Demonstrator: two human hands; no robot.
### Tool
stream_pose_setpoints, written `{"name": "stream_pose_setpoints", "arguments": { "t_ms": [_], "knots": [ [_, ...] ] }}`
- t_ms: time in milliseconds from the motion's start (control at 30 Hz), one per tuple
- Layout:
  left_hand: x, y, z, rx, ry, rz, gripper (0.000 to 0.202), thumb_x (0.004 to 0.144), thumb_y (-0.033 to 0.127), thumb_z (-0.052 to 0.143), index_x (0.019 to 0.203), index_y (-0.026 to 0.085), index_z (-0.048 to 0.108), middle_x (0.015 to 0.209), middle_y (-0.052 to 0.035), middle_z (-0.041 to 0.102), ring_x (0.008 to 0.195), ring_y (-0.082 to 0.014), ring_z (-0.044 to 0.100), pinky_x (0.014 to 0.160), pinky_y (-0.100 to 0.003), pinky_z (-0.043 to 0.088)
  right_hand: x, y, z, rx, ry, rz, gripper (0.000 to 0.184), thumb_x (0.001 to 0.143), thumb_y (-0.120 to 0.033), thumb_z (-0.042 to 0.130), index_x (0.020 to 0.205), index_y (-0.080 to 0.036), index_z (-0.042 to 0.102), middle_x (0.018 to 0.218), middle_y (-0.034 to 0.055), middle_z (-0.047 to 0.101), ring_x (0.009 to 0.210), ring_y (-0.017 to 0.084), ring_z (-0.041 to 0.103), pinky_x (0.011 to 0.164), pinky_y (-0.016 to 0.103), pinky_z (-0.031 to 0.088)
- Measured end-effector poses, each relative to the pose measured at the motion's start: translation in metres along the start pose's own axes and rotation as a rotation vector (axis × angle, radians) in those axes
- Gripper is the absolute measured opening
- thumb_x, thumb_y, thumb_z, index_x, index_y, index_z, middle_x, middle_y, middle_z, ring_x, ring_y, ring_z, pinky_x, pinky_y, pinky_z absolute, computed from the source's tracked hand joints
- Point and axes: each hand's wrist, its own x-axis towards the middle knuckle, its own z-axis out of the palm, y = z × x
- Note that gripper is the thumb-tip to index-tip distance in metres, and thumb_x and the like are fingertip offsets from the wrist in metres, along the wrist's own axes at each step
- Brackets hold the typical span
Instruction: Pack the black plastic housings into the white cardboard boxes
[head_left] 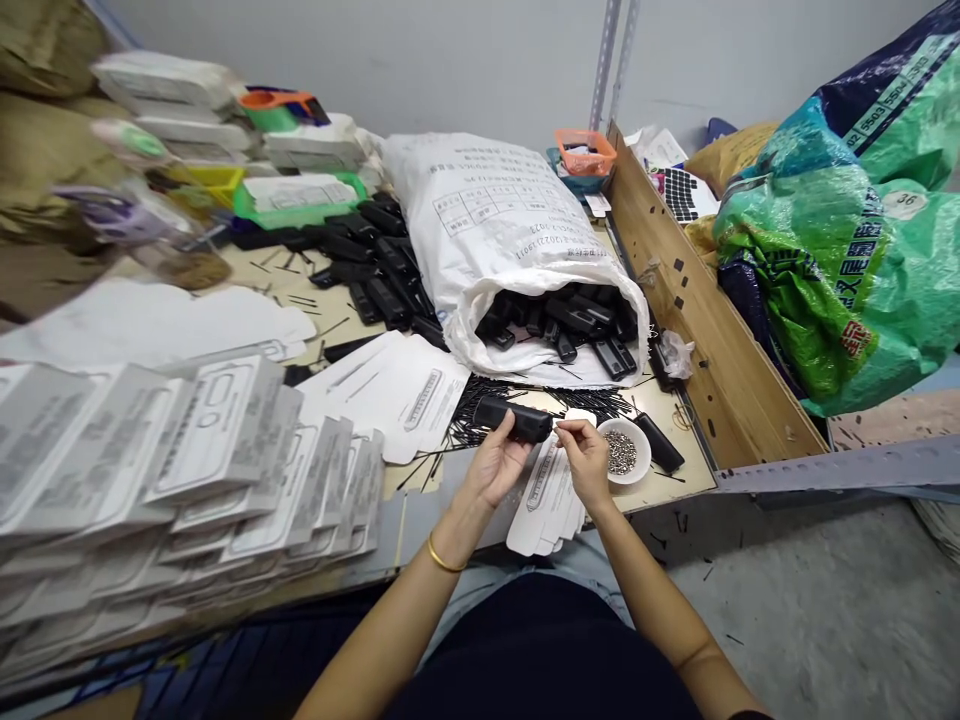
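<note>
My left hand (496, 462) is wrapped round a black plastic case (514, 418), held level above the table's front edge. My right hand (583, 458) is pinched at the case's right end; what its fingertips hold is too small to name. Right beside that hand stands a small white bowl (636, 468) of tiny metal parts. A flat white die-cut carton (546, 495) lies under both hands. Thin black rods (465, 415) are scattered on the table behind the case.
A white woven sack (501, 225) lies open, spilling more black cases (570, 325). Another heap of cases (375, 265) lies to its left. Stacks of flat white cartons (187, 470) fill the left. A wooden board (690, 310) and green bags (840, 240) stand right.
</note>
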Motion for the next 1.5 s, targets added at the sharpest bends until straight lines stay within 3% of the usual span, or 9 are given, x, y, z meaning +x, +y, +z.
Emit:
{"name": "stream_pose_setpoints", "arguments": {
  "t_ms": [300, 633, 833, 933, 1033, 1167, 1300, 1367, 1500],
  "knots": [
    [-0.002, -0.005, -0.006, 0.091, -0.109, 0.094, 0.02, 0.088, 0.014, 0.054, 0.106, 0.009, 0.06, 0.095, -0.0098, 0.07, 0.093, -0.0164, 0.066, 0.091, -0.03, 0.051, -0.001, -0.005, -0.005, -0.41, -0.056, -0.218, 0.013, 0.088, -0.025, 0.051, 0.082, -0.02, 0.061, 0.082, 0.0045, 0.065, 0.08, 0.018, 0.061, 0.074, 0.03, 0.046],
    [-0.007, 0.005, -0.016, 0.298, -0.176, 0.047, 0.028, 0.078, 0.026, 0.068, 0.101, 0.013, 0.058, 0.101, -0.0083, 0.069, 0.1, -0.0177, 0.064, 0.098, -0.033, 0.045, -0.003, -0.004, -0.007, -0.267, -0.193, 0.005, 0.014, 0.085, -0.032, 0.055, 0.079, -0.021, 0.059, 0.07, -0.0007, 0.066, 0.061, 0.014, 0.06, 0.06, 0.025, 0.045],
    [-0.016, 0.023, -0.049, 0.801, -0.388, 0.49, 0.038, 0.069, 0.029, 0.075, 0.103, 0.02, 0.06, 0.108, -0.0077, 0.067, 0.111, -0.0261, 0.059, 0.103, -0.046, 0.039, 0.013, -0.009, -0.038, -0.545, -0.192, -0.041, 0.015, 0.083, -0.034, 0.059, 0.089, -0.021, 0.058, 0.086, 0.004, 0.066, 0.08, 0.018, 0.061, 0.075, 0.031, 0.047],
    [0.006, 0.019, -0.067, 1.122, -0.26, 0.448, 0.036, 0.068, 0.034, 0.073, 0.097, 0.015, 0.063, 0.1, -0.0118, 0.069, 0.1, -0.0287, 0.063, 0.098, -0.048, 0.042, 0.025, -0.007, -0.047, -0.948, -0.371, -0.101, 0.016, 0.079, -0.024, 0.064, 0.093, -0.018, 0.059, 0.098, 0.0098, 0.065, 0.096, 0.024, 0.056, 0.085, 0.036, 0.041],
    [0.036, 0.018, -0.07, 1.108, -0.168, 0.419, 0.051, 0.075, 0.039, 0.065, 0.115, 0.011, 0.054, 0.114, -0.0171, 0.064, 0.107, -0.0295, 0.06, 0.098, -0.046, 0.042, 0.037, -0.001, -0.041, -1.225, -0.561, -0.074, 0.033, 0.067, -0.011, 0.072, 0.098, -0.013, 0.059, 0.105, 0.0163, 0.061, 0.1, 0.029, 0.052, 0.088, 0.04, 0.036],
    [0.055, 0.018, -0.061, 1.145, -0.072, 0.437, 0.082, 0.072, 0.03, 0.068, 0.141, 0.015, 0.027, 0.133, -0.0197, 0.05, 0.12, -0.0298, 0.052, 0.102, -0.048, 0.037, 0.06, 0.007, -0.031, -1.203, -0.639, -0.008, 0.034, 0.055, -0.006, 0.079, 0.082, -0.013, 0.061, 0.091, 0.012, 0.063, 0.091, 0.027, 0.056, 0.087, 0.041, 0.033],
    [0.04, 0.005, -0.047, 1.157, -0.076, 0.722, 0.083, 0.066, 0.02, 0.074, 0.139, 0.019, 0.035, 0.149, -0.0142, 0.032, 0.14, -0.0255, 0.025, 0.115, -0.04, 0.018, 0.079, 0.004, -0.033, -1.101, -0.695, -0.032, 0.022, 0.061, -0.01, 0.076, 0.059, -0.016, 0.055, 0.072, 0.0019, 0.061, 0.08, 0.02, 0.057, 0.081, 0.035, 0.034],
    [0.025, -0.002, -0.039, 1.084, -0.133, 0.615, 0.075, 0.065, 0.02, 0.076, 0.133, 0.019, 0.044, 0.147, -0.0133, 0.036, 0.138, -0.0257, 0.029, 0.114, -0.038, 0.02, 0.083, -0.002, -0.036, -1.01, -0.679, -0.086, 0.015, 0.07, -0.014, 0.069, 0.063, -0.017, 0.056, 0.074, 0.0006, 0.062, 0.08, 0.017, 0.057, 0.08, 0.032, 0.034],
    [-0.007, -0.01, -0.026, 0.762, -0.264, -0.122, 0.052, 0.073, 0.029, 0.071, 0.121, 0.015, 0.056, 0.12, -0.0189, 0.061, 0.111, -0.0322, 0.059, 0.095, -0.045, 0.045, 0.087, -0.015, -0.04, -0.487, -0.697, -0.123, 0.01, 0.08, -0.026, 0.06, 0.073, -0.019, 0.057, 0.076, 0.0001, 0.064, 0.074, 0.015, 0.056, 0.073, 0.028, 0.039]
  ]
}}
